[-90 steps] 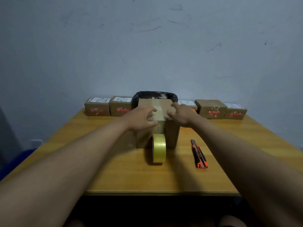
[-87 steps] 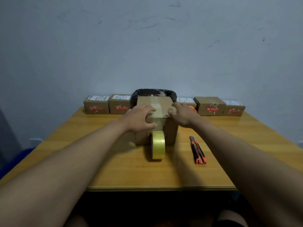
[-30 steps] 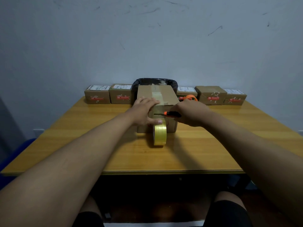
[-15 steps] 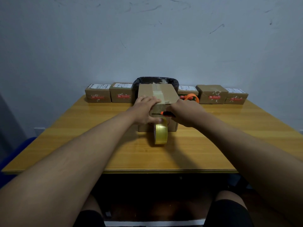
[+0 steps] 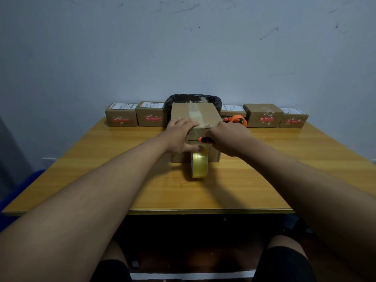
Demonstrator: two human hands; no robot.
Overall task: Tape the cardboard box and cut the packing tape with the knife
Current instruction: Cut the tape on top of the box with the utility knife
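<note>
Cutting step now: my left hand (image 5: pixel 179 135) lies spread flat on the cardboard box (image 5: pixel 195 117), pinning the packing tape (image 5: pixel 195 116); right hand (image 5: pixel 230 137) fingers wrap the knife (image 5: pixel 203 140), blade just above the roll (image 5: pixel 199 164). Next, I reckon, slice across cleanly.

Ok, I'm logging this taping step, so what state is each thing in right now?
cardboard box: flaps closed, tape strip along the top.
tape roll: on edge on the table against the box front.
knife: gripped, blade out, level across the box front above the roll.
left hand: pressed on the box's near top edge.
right hand: closed on the knife.
bin: open, black liner, behind the box.
</note>
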